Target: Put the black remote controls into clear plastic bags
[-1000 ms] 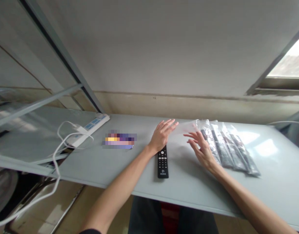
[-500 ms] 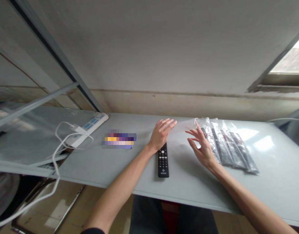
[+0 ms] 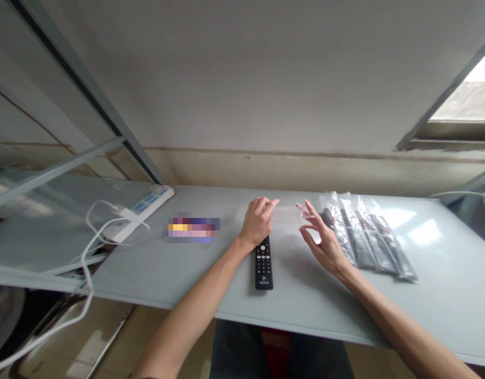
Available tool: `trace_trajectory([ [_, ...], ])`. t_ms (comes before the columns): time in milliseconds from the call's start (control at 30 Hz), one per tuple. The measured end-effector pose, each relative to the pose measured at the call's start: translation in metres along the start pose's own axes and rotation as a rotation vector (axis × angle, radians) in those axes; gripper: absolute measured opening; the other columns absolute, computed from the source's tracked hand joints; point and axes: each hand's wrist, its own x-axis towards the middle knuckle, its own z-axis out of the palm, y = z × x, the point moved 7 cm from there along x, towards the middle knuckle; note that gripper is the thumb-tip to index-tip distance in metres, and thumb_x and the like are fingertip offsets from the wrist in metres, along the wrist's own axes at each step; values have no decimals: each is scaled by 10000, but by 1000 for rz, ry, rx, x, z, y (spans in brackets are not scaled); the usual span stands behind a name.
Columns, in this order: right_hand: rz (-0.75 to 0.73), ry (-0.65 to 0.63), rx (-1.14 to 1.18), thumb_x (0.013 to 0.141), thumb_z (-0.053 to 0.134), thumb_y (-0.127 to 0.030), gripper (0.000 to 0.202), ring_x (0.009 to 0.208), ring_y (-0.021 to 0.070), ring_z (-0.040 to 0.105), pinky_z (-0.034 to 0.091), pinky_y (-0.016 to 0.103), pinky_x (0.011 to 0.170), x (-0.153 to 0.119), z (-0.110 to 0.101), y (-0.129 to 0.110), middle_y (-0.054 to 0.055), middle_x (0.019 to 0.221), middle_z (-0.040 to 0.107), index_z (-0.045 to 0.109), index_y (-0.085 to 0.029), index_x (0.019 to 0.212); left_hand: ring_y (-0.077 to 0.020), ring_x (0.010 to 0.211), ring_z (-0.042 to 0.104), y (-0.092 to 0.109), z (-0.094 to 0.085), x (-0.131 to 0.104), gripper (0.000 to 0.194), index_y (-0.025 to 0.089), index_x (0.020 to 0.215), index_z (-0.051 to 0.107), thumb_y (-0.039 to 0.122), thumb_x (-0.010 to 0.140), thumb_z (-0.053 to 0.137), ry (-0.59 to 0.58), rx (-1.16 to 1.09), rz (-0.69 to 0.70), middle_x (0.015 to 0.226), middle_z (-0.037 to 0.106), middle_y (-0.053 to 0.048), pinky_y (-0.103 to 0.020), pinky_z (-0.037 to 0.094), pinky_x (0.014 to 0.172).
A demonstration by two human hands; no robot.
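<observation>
A black remote control lies upright on the desk in front of me, buttons up, its far end hidden under my left hand. A clear plastic bag stretches between my hands, its edges faint. My left hand is closed on the bag's left part, with fingers curled and the index finger pointing right. My right hand has its fingers apart, the fingertips at the bag's right end; whether they are inside its mouth I cannot tell. Several bagged remotes lie side by side just right of my right hand.
On the left lie a pixelated flat object and a white power strip with a white cable hanging over the desk edge. A metal frame post stands behind them, and a wall runs along the back.
My left hand's fingers have gone from flat to curled. My right hand has come slightly left and lower, and the bag's right end has moved left with it.
</observation>
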Motion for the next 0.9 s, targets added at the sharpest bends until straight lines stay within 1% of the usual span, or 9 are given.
trace_trajectory([
  [133,-26,50,7,1084,548,-223,692,1384,293,651,663,460,975,-2,-3,-2,138,1590,588,295,-362,1713,-281,1165,585,-1,0,1,426,176,1378,611,120,964,525,-8,-1,-51,1192,619,-115,-445,487,1089],
  [233,-27,80,0,1082,540,-222,625,1333,293,686,673,457,944,-2,-6,-3,147,1543,624,371,-340,1672,-284,1162,583,0,-2,1,343,179,1299,622,167,963,554,2,-8,-58,1176,605,-114,-445,490,1079],
  [400,-22,44,-13,1088,527,-234,511,1315,285,696,670,443,946,0,-6,-4,141,1534,637,487,-313,1591,-288,1156,586,6,-2,1,276,188,1220,626,181,948,579,-7,-8,-19,1181,608,-116,-456,491,1084],
  [467,-26,26,-10,1090,526,-230,497,1305,278,703,666,433,943,1,-5,-6,145,1533,639,497,-306,1580,-288,1161,588,7,-2,1,266,191,1206,628,166,946,580,-7,-7,-8,1188,615,-115,-457,491,1086],
  [567,-25,10,20,1088,530,-214,550,1311,266,704,657,428,947,0,-2,-8,154,1538,637,423,-309,1619,-288,1194,590,9,-2,0,284,183,1233,626,143,957,569,6,-8,23,1215,632,-117,-455,485,1107],
  [633,-16,16,50,1085,538,-208,543,1309,258,708,654,424,945,-1,-1,-6,151,1521,652,409,-312,1601,-286,1220,592,11,-2,0,305,178,1282,621,152,984,559,12,-7,61,1248,641,-122,-457,480,1122],
  [733,4,40,62,1078,546,-204,407,1256,249,737,661,413,919,-2,-2,-1,132,1461,696,509,-305,1470,-270,1233,605,14,-1,0,314,189,1343,616,191,1041,532,13,-10,113,1274,654,-117,-451,480,1126],
  [800,4,22,25,1076,529,-197,313,1257,255,733,662,419,919,-3,-2,1,122,1424,716,601,-289,1367,-256,1230,617,17,-2,0,317,199,1375,620,230,1078,513,12,-16,141,1267,668,-106,-445,479,1127],
  [900,-37,-19,-53,1080,499,-189,296,1290,274,708,647,452,969,-3,-1,-1,116,1401,722,704,-273,1277,-248,1220,631,20,-4,0,348,196,1422,622,312,1117,501,16,-19,172,1255,689,-101,-444,483,1125],
])
